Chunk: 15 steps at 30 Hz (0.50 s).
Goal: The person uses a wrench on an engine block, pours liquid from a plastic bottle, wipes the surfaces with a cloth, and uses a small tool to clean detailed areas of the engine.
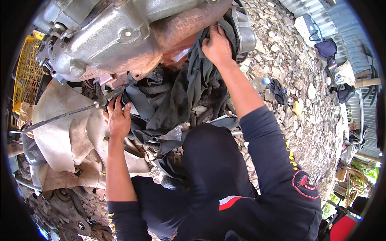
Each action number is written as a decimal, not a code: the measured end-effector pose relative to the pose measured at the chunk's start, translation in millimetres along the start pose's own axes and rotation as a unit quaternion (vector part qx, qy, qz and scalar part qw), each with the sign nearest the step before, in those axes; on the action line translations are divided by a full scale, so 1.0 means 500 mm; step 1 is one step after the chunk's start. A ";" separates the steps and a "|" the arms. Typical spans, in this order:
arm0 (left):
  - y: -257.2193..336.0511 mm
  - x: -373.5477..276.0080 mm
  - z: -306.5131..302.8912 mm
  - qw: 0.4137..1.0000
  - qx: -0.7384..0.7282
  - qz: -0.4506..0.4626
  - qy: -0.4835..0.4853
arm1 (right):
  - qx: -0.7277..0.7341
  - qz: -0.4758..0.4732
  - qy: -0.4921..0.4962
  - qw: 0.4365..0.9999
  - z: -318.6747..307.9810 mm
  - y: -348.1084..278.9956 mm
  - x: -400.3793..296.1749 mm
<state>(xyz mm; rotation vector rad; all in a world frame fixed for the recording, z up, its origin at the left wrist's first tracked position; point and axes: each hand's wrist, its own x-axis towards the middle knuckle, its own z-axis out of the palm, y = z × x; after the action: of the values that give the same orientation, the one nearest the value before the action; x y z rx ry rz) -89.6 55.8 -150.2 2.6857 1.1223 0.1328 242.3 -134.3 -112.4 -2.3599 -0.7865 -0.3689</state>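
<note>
A large cast-metal machine housing (108, 39) with rusty lower parts fills the upper left. My right hand (217, 43) reaches up beside its finned metal end piece (245, 28) and presses on dark grey cloth strips (196, 69), fingertips partly hidden. These strips hang down over thick dark rope (211, 102). Below the housing, my left hand (118, 116) rests with fingers spread on dark material, close to a long metal rod (63, 116). Whether its fingers grip anything is hard to see. Pale stiff sheets (57, 132) lie left of that hand.
Rubble ground (289, 72) stretches along the right, with a plastic bottle (260, 82) and a black plastic bag (277, 90). A yellow plastic crate (27, 69) stands far left. Greasy metal parts (60, 211) lie lower left. Corrugated metal sheeting (346, 27) borders the right.
</note>
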 end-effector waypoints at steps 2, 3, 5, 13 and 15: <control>-0.001 0.008 0.004 1.000 -0.006 0.016 0.012 | 0.031 0.051 -0.001 0.998 0.023 -0.002 0.006; -0.002 0.011 0.010 0.999 -0.011 0.031 0.020 | 0.047 0.076 -0.006 0.996 0.036 -0.006 0.006; 0.012 -0.002 -0.002 1.000 -0.003 0.011 -0.001 | 0.054 0.048 0.057 0.996 0.087 -0.004 0.011; 0.019 0.000 -0.015 1.000 0.004 -0.013 -0.015 | -0.027 0.114 -0.098 0.988 0.016 0.022 -0.018; 0.056 0.006 -0.043 0.998 -0.013 -0.051 -0.042 | -0.056 0.039 0.009 0.998 0.050 0.048 -0.014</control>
<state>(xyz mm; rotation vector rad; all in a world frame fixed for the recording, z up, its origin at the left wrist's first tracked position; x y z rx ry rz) -72.0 42.8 -122.4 2.5786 1.2194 0.0170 253.5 -136.7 -145.9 -2.4805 -0.6778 -0.4114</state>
